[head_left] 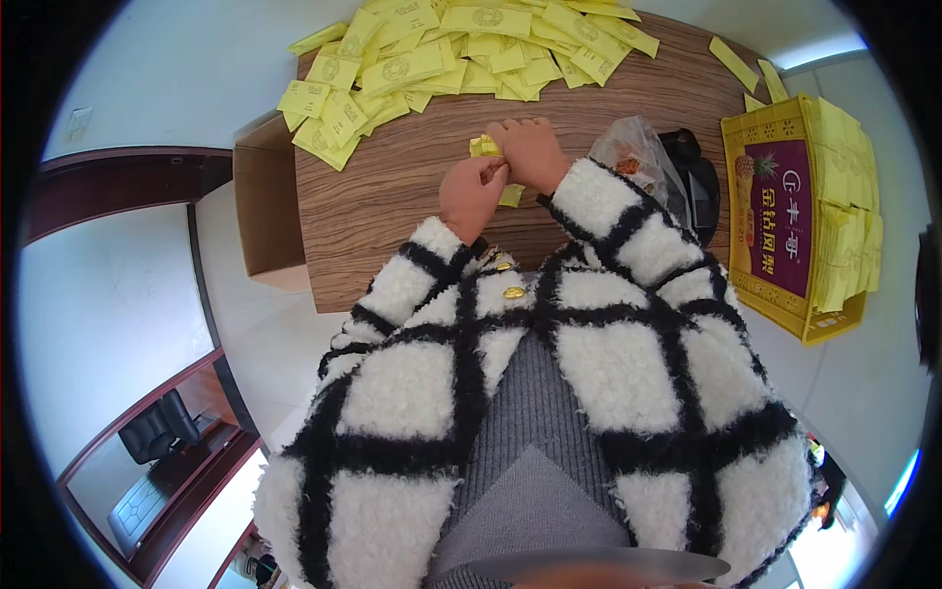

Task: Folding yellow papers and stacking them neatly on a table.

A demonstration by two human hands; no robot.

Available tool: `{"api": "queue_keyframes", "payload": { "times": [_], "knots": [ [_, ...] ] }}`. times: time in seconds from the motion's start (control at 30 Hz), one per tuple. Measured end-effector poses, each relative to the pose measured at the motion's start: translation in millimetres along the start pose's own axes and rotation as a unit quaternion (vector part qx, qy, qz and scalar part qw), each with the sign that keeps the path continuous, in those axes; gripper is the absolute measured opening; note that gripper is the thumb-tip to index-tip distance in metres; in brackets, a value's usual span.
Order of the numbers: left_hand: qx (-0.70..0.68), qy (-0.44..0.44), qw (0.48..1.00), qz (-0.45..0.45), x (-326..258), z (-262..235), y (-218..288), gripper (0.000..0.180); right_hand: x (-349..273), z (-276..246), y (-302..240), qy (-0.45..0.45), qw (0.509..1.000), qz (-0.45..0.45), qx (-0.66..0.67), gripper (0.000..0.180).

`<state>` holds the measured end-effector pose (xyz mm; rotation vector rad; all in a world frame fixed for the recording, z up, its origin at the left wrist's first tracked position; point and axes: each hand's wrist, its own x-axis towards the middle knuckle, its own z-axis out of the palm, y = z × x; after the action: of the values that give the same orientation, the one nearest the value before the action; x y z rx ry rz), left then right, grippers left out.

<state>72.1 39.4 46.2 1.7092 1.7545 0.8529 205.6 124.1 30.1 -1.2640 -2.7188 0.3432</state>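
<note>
A small yellow paper packet [484,146] is between my hands above the wooden table, its upper part glossy and its lower end [511,195] showing below my wrists. My left hand [473,196] is closed, thumb and fingers pinched at the packet's edge. Just up and to the right, my right hand [535,155] curls its fingers over the same packet, touching the left fingertips. Most of the packet is hidden behind my hands. Beyond them, at the far side of the table, lies a large heap of flat yellow packets [402,69].
A clear plastic bag [628,152] with orange-brown contents and a black bag [695,177] lie beside my right forearm. Right of the table [373,216] stands a yellow crate [770,123] with bundled packets. A cardboard box [265,201] adjoins its left edge.
</note>
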Motion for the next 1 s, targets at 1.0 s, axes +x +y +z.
{"api": "queue_keyframes", "payload": {
  "times": [1.0],
  "knots": [
    [-0.542,-0.077,0.697,-0.464,32,34,-130,0.030,-3,-12,-6,-0.061,0.997,-0.039,0.038,0.059]
  ]
}}
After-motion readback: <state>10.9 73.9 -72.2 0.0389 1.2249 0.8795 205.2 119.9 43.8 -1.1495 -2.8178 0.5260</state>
